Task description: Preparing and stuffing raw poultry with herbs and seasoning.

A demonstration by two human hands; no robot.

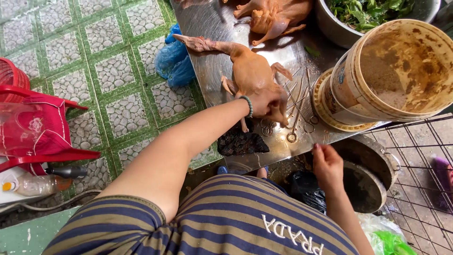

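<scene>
The metal surface runs out in front of me, wet and shiny, above the green tiled floor. At its right end a big plastic bucket lies tipped on its side, its stained inside facing me, with a steel bowl of greens just behind it. A plucked bird lies in the middle of the surface, neck stretched toward the far left; a second plucked bird lies farther off near the bowl. My left hand rests on the near end of the closer bird, fingers curled down and closed around its rear part, a green bead bracelet on the wrist. Just right of that hand a scatter of metal forceps lies on the surface, touching one another. My right hand hangs below the edge of the surface, fingers loosely bent and together, holding nothing that I can see, near the forceps but apart from them.
</scene>
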